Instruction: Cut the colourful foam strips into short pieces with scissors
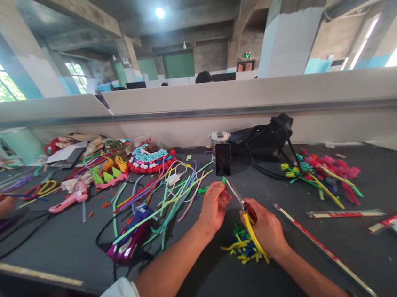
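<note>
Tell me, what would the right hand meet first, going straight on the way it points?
Probably the small green piece at the fingertips of the left hand: the yellow-handled tool in the right hand points that way, though depth at its tip is hard to judge.

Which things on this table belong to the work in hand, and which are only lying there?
Seemingly in use: green piece in left hand; scissors in right hand; small coloured pieces.

Probably lying about: black bag; kettle; phone.
</note>
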Action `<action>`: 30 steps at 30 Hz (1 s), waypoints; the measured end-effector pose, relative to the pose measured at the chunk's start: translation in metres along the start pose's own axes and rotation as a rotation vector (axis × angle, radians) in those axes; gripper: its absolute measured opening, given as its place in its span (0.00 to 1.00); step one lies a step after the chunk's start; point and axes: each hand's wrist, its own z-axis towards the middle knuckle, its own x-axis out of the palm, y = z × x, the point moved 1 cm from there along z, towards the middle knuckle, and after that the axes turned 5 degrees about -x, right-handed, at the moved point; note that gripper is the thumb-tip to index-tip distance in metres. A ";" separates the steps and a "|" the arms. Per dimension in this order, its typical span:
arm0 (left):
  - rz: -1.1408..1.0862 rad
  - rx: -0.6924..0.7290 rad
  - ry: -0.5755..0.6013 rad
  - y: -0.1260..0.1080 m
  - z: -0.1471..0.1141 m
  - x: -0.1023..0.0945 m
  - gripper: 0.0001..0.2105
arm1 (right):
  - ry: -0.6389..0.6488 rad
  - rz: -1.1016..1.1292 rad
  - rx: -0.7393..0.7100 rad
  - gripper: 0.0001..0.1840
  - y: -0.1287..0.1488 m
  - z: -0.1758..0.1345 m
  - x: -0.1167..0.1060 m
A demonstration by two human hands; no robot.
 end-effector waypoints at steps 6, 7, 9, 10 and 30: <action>-0.018 -0.001 0.036 0.000 -0.005 0.006 0.10 | 0.011 -0.007 -0.021 0.16 0.001 -0.002 0.002; -0.025 -0.002 0.045 0.000 -0.005 0.006 0.10 | 0.009 -0.002 -0.026 0.16 0.001 -0.002 0.002; -0.040 -0.005 0.063 0.001 -0.006 0.006 0.09 | 0.005 0.009 -0.038 0.16 0.001 -0.002 0.003; -0.046 -0.007 0.069 0.001 -0.006 0.006 0.08 | 0.005 0.013 -0.043 0.16 0.000 -0.002 0.003; -0.072 -0.023 0.096 0.002 -0.006 0.007 0.07 | 0.034 0.138 -0.048 0.12 0.005 -0.005 0.002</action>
